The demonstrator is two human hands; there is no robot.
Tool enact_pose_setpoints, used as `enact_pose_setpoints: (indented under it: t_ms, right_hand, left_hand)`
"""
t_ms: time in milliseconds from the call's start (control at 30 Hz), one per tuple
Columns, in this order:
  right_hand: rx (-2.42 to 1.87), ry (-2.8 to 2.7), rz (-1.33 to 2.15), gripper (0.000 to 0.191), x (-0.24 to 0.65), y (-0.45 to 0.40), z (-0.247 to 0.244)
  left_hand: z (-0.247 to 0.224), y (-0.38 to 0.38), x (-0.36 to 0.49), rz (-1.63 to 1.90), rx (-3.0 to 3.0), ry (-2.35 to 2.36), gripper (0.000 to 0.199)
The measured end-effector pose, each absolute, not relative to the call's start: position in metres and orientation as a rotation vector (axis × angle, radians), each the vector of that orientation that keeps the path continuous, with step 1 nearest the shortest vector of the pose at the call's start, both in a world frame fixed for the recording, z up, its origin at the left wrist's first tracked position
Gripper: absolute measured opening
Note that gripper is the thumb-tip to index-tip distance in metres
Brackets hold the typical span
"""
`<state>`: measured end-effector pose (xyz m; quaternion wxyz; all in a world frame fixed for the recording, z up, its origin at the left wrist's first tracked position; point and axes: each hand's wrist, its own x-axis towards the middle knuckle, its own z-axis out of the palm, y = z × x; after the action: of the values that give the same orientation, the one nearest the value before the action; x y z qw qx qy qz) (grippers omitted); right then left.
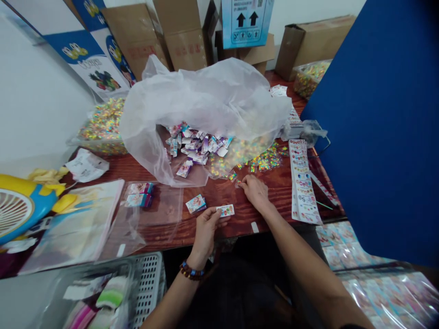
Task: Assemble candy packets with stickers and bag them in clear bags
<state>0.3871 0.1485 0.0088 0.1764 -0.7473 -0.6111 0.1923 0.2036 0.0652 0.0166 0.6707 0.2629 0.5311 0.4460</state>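
Between the thumb and fingers of my left hand (206, 226) is a short white sticker strip (227, 210) with small round coloured pictures. My right hand (254, 189) reaches forward with fingertips pinched on a small clear-and-shiny packet (237, 183), partly hidden by the fingers. Just beyond it lies a spread of gold, glittering little packets (264, 160). Small printed boxes (197, 148) are heaped under the opening of a large translucent plastic bag (206, 96). Left of my left hand lie a few flat printed cards or boxes (196, 204).
Long sticker sheets (303, 183) lie at the right, beside a blue panel (380, 128). At left are a clear bag with stacked small boxes (140, 194), a yellow-and-blue fan (24, 208) and a tub of glittering packets (104, 125). Cardboard boxes (315, 41) line the back; a grey basket (148, 283) stands below.
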Motion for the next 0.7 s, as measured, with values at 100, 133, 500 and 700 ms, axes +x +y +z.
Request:
enact_pose_setpoints:
  t_ms: [100, 133, 500, 700]
  right_hand:
    - [-1.86, -1.669, 0.815, 0.014, 0.388, 0.133, 0.007]
    - [-1.742, -1.648, 0.968, 0.015, 0.388, 0.125, 0.007]
    - [-1.497, -1.89, 0.997, 0.006, 0.368, 0.095, 0.022]
    - [-1.544, -1.816, 1.017, 0.009, 0.365, 0.089, 0.016]
  left_hand:
    - [0.013, 0.068, 0.204, 1.024, 0.592, 1.215, 0.029]
    - [0.012, 0.069, 0.205, 1.025, 0.6, 1.22, 0.03]
    - [0.015, 0.068, 0.209, 0.993, 0.722, 1.113, 0.026]
    - [0.014, 0.065, 0.211, 1.002, 0.735, 1.128, 0.027]
